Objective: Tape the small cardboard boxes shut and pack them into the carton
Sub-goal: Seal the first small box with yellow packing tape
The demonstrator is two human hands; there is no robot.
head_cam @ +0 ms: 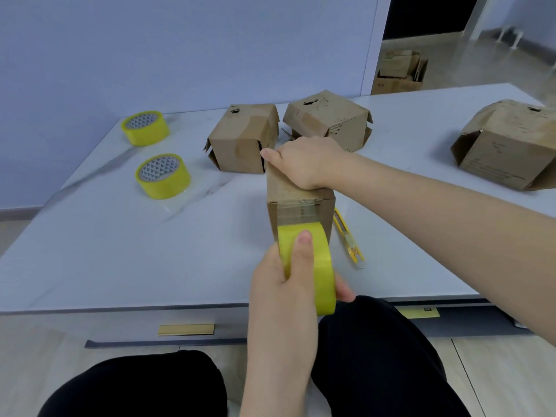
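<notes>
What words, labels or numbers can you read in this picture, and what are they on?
Nothing is legible.
Right box: printed lines, blurred.
Back box: dark print, blurred.
Yellow sticker: small mark, too small to read.

On the desk (120,251), the near box (296,203) stands by the front edge with the held roll (319,266) against its front face and a knife (350,240) just to its right, the left rear box (243,139) and right rear box (328,120) side by side behind it, a far-right box (508,145) well apart, and at the left a front spare roll (164,176) with a back spare roll (146,127) behind it.
</notes>
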